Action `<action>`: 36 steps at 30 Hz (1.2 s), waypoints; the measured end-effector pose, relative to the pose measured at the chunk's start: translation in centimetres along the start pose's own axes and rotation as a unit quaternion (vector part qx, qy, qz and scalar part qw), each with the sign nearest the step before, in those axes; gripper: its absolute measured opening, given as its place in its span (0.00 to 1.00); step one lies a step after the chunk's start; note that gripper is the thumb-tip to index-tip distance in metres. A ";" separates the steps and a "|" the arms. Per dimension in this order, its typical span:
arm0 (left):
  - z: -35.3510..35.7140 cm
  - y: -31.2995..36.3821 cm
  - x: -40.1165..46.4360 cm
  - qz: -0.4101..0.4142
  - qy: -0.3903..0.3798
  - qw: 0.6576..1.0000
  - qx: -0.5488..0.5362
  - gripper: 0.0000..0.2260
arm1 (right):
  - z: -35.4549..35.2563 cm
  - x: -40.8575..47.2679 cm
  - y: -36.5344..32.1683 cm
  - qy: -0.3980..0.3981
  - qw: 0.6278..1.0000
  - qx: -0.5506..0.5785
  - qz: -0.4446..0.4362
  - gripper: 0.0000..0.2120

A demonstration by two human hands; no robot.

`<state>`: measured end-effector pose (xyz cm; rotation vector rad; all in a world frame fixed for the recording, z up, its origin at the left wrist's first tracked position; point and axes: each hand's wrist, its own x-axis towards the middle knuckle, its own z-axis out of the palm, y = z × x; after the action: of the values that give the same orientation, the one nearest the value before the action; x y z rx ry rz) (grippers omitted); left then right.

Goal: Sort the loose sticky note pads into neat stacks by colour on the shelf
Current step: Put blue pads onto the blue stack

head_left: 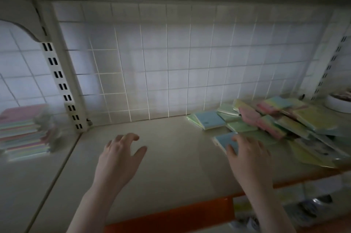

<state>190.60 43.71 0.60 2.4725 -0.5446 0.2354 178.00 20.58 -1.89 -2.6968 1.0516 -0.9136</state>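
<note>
Many loose pads (281,119) are lying heaped at the right end of the shelf (171,156), still unsorted. Right hand (247,155) is pinching a blue pad (226,141) by its near edge; left hand (119,155) is hovering, fingers loosely spread, holding nothing. Pads look light, stiff, probably slick in wrapping: best gripped across opposite edges.
</note>
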 end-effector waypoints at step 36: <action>14.4 12.4 12.7 0.060 -0.139 0.988 -0.022 0.24 | 0.7 4.5 6.2 -0.233 0.970 0.052 -0.043 0.28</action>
<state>197.27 21.94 -1.09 2.4465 -0.8077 -0.0777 177.41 12.92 -2.14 -2.6858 0.7688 -0.3000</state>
